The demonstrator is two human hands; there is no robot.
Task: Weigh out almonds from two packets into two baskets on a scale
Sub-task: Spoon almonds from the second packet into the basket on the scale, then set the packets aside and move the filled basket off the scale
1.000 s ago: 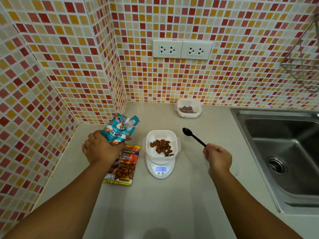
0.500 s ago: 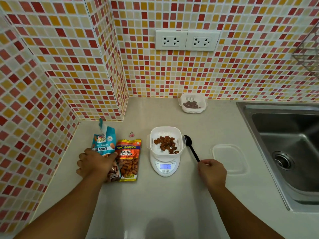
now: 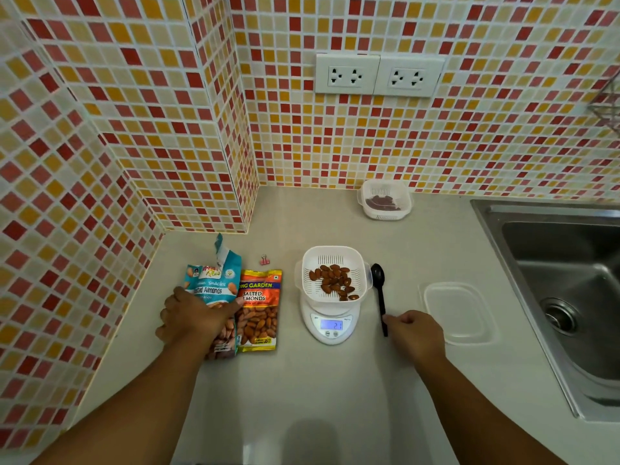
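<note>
A white basket [image 3: 335, 260] holding several almonds [image 3: 335, 280] sits on a small white scale [image 3: 330, 325] with a lit display. A second white basket [image 3: 385, 204] with dark almonds stands at the back wall. My left hand [image 3: 194, 317] holds the open blue almond packet [image 3: 214, 280], which lies on the counter beside the orange salted almond packet [image 3: 260, 310]. My right hand [image 3: 414, 332] grips the handle end of a black spoon [image 3: 379, 286] that lies on the counter right of the scale.
A clear plastic lid [image 3: 458, 312] lies right of the spoon. A steel sink [image 3: 563, 290] fills the right side. A small pink binder clip [image 3: 265, 260] lies behind the orange packet. Tiled walls close in the left and back.
The blue packet came down from the air onto the counter beside the orange one. The spoon moved from above the counter down to rest beside the scale.
</note>
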